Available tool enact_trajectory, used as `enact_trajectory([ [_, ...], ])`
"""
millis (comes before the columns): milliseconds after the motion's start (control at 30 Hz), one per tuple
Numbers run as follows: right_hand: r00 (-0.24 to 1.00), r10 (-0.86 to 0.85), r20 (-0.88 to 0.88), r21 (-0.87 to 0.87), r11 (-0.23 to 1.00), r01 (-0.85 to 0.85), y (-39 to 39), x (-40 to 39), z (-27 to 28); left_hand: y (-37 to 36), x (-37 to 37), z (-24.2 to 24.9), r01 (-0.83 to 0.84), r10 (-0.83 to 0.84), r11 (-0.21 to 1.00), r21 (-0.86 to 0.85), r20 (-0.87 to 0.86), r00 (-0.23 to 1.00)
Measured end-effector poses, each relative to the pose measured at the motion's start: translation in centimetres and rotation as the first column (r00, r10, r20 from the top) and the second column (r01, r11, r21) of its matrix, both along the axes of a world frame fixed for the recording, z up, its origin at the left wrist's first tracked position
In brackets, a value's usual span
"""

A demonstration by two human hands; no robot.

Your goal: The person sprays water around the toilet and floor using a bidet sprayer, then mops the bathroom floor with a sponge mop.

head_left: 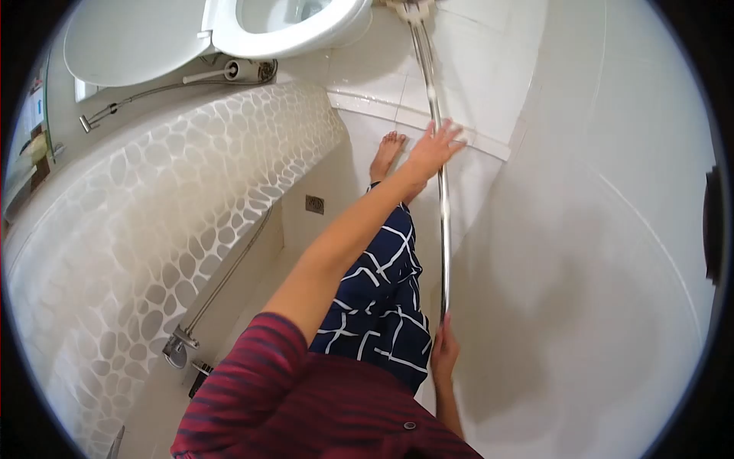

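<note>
A long shiny metal pole (446, 245) runs from the top of the view down to my right hand. At its far end is a pale brownish head (413, 9), partly cut off by the frame edge. My left hand (437, 149) lies across the upper pole with its fingers spread; whether the palm presses on it is unclear. Lower down, beside the patterned trousers (382, 306), my right hand (445, 352) is closed around the pole's near end.
A white toilet (298, 46) with its lid raised is at the upper left, near a hose sprayer (95, 118). A pebble-patterned low wall (183, 199) curves along the left. A faucet (180, 344), a floor drain (314, 204) and a raised floor ledge (485, 145) also show.
</note>
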State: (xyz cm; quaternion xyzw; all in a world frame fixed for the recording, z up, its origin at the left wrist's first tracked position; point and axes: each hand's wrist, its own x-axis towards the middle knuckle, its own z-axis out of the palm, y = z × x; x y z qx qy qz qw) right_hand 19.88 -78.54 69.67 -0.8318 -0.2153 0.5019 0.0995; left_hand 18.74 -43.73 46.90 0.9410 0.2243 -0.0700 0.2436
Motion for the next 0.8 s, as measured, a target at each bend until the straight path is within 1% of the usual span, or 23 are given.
enact_trajectory([
  [33, 0.999, -0.029, 0.027, 0.024, 0.999, 0.028, -3.2, -1.5, 3.8, -3.6, -0.5, -2.8, 0.136, -0.136, 0.991, -0.016, -0.043, 0.99],
  [67, 0.991, -0.131, 0.028, 0.053, 0.99, 0.13, -6.8, -3.0, 7.2, -6.9, -1.0, -5.2, 0.273, -0.274, 0.962, -0.027, -0.079, 0.958],
  [100, 0.99, -0.138, 0.031, -0.079, 0.987, 0.14, -8.9, -3.2, 11.3, -9.1, -1.5, -3.4, 0.451, -0.445, 0.892, -0.027, -0.23, 0.866],
  [133, 0.993, -0.103, 0.061, -0.071, 0.992, 0.107, -10.9, -3.2, 14.4, -12.8, -1.4, -3.9, 0.506, -0.544, 0.839, -0.2, -0.325, 0.774],
  [167, 0.994, -0.053, 0.094, -0.189, 0.979, 0.07, -12.4, -2.3, 17.0, -15.1, -1.8, -2.0, 0.446, -0.495, 0.859, -0.25, -0.187, 0.849],
  [200, 0.942, -0.332, 0.059, 0.033, 0.943, 0.33, -12.5, -0.6, 18.1, -16.3, -2.0, -0.1, 0.381, -0.419, 0.867, -0.32, -0.056, 0.906],
  [233, 0.989, -0.143, 0.022, -0.063, 0.988, 0.144, -12.5, 2.6, 20.9, -16.1, -2.1, 0.8, 0.32, -0.353, 0.891, -0.323, -0.046, 0.935],
  [267, 0.994, -0.099, 0.055, -0.192, 0.976, 0.107, -12.3, 3.4, 21.2, -15.4, -2.6, 1.7, 0.261, -0.289, 0.909, -0.324, -0.041, 0.957],
  [300, 0.998, -0.022, 0.061, -0.176, 0.984, 0.032, -9.9, 4.0, 20.6, -15.0, -3.5, 2.3, 0.198, -0.223, 0.922, -0.333, -0.037, 0.974],
  [333, 0.994, 0.025, 0.102, -0.126, 0.992, -0.012, -11.5, 3.9, 19.3, -13.5, -4.9, 2.1, 0.143, -0.162, 0.922, -0.361, -0.023, 0.986],
  [367, 0.964, 0.216, 0.153, -0.134, 0.971, -0.196, -9.2, 3.7, 18.7, -11.9, -7.0, 2.0, 0.009, -0.013, 0.934, -0.356, -0.007, 1.0],
  [400, 0.897, 0.394, 0.199, -0.146, 0.917, -0.371, -5.6, 3.7, 17.0, -10.4, -9.6, 0.0, -0.017, 0.03, 0.941, -0.338, 0.032, 0.999],
  [433, 0.893, 0.414, 0.174, -0.148, 0.908, -0.392, -2.3, 3.8, 14.9, -6.7, -10.7, 3.2, -0.114, 0.056, 0.922, -0.37, -0.163, 0.985],
  [467, 0.888, 0.432, 0.157, -0.146, 0.899, -0.412, -0.1, 3.3, 13.6, -6.3, -15.5, -2.1, -0.118, 0.134, 0.974, -0.192, 0.072, 0.988],
  [500, 0.927, 0.357, 0.118, -0.081, 0.933, -0.35, -0.1, 2.0, 12.7, -2.8, -17.3, -1.3, -0.04, -0.012, 0.966, -0.254, -0.203, 0.979],
  [533, 0.956, 0.284, 0.068, -0.013, 0.959, -0.284, -0.9, 0.6, 10.9, -0.6, -18.0, -0.4, 0.008, -0.165, 0.946, -0.325, -0.459, 0.873],
  [567, 0.977, 0.214, 0.007, 0.059, 0.975, -0.214, -2.0, -0.7, 9.1, -1.3, -17.8, -1.0, 0.04, -0.126, 0.973, -0.228, -0.38, 0.916],
  [600, 0.97, 0.239, 0.032, -0.013, 0.971, -0.239, -3.6, -1.7, 9.6, -3.2, -17.1, -1.5, 0.064, -0.104, 0.988, -0.14, -0.299, 0.948],
  [667, 0.951, 0.262, 0.167, -0.133, 0.961, -0.241, -5.5, -1.9, 11.8, -7.2, -14.3, -0.8, 0.025, -0.049, 0.992, -0.12, -0.205, 0.978],
  [700, 0.928, 0.278, 0.247, -0.185, 0.954, -0.236, -5.7, -1.6, 12.4, -9.3, -12.9, -0.9, 0.079, -0.099, 0.994, -0.076, -0.301, 0.948],
  [733, 0.947, 0.244, 0.208, -0.24, 0.951, -0.193, -7.6, -3.4, 13.9, -10.9, -11.3, -1.5, 0.15, -0.141, 0.989, -0.007, -0.383, 0.913],
  [767, 0.963, 0.208, 0.172, -0.291, 0.945, -0.152, -9.8, -6.0, 15.9, -13.0, -9.9, -1.4, 0.288, -0.287, 0.956, -0.055, -0.364, 0.886],
  [800, 0.989, -0.1, 0.11, -0.274, 0.953, 0.127, -10.6, -7.6, 17.5, -15.0, -8.5, -1.3, 0.417, -0.425, 0.903, -0.101, -0.331, 0.842],
])
